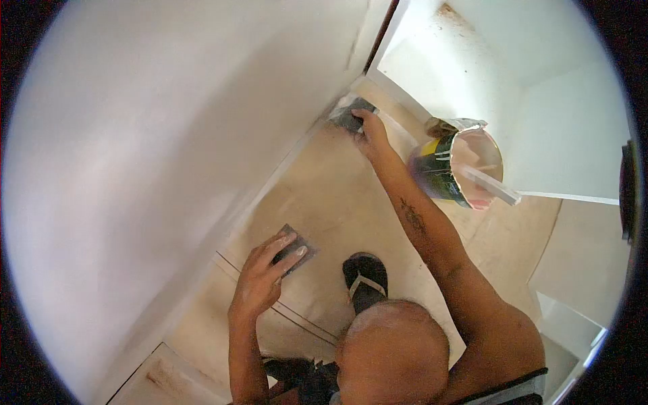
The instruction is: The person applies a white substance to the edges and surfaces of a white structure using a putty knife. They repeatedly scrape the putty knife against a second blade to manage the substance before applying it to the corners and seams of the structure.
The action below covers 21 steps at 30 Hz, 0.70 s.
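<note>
My left hand (260, 277) is closed around a dark, flat scraper (298, 255), with the thumb and fingers gripping its blade. The fingertips carry whitish smears. My right hand (370, 135) reaches far forward and grips a second dark scraper (356, 116), held down at the floor where it meets the wall. Pale filler (345, 101) lies around that scraper's far edge. To the right of my right forearm stands a bucket (435, 172), tilted in view, with pinkish paste (472, 152) inside. A pale stick (496, 185) leans out over its rim.
A white wall (155, 135) runs along the left. White panels (567, 135) border the right side, behind the bucket. My sandalled foot (368, 277) and bent knee (395, 351) are on the beige floor (304, 189), which shows dark lines lower left.
</note>
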Available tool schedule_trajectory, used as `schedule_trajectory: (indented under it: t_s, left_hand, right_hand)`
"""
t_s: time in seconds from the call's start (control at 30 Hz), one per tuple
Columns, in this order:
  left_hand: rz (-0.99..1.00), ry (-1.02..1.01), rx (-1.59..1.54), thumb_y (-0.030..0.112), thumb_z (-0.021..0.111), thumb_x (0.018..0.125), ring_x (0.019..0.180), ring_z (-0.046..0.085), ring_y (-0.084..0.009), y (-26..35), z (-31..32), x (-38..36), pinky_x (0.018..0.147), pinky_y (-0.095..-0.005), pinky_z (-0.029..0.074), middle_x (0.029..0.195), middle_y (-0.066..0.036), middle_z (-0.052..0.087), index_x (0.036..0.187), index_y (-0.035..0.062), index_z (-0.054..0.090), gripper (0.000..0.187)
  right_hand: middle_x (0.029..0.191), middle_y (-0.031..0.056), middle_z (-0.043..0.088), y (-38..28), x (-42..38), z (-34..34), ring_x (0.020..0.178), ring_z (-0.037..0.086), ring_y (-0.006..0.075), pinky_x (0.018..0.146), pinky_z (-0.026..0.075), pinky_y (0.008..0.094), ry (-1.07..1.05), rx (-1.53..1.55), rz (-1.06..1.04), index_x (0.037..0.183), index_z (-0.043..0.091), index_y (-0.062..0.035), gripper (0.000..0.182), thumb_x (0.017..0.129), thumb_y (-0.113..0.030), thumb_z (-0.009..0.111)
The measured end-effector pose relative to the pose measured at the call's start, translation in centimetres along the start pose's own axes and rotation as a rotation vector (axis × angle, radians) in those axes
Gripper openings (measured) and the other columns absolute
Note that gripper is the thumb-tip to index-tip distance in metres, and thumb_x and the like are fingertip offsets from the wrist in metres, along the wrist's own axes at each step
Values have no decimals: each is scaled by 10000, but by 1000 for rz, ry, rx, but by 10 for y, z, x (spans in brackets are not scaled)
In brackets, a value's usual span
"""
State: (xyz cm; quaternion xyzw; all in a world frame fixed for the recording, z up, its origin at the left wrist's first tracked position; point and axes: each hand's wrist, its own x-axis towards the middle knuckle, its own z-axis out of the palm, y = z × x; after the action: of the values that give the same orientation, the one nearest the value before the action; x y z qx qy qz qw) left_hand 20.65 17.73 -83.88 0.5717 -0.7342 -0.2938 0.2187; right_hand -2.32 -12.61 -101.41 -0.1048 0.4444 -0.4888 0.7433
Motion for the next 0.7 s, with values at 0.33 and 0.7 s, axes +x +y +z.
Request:
schedule_trajectory:
  t_s: [0.33,0.7]
  left_hand:
    - [-67,67,-89,-199,550,584,1218,519,-314,-12,4,-24,1019,-418,437,1306,-83,557,1169,170,648,698]
    - [74,133,-237,-186,496,614,1229,508,-312,-17,5,-12,1049,-416,415,1311,-87,552,1184,165,642,686]
  right_hand:
    - [906,131,564,-6,7,31,910,616,269,672,583,427,65,-98,-54,1028,488,34,209,845,-32,563]
    - [887,156,617,-133,-99,150,820,641,250,710,571,370,-47,-535,-673,953,569,82,202,817,-62,604]
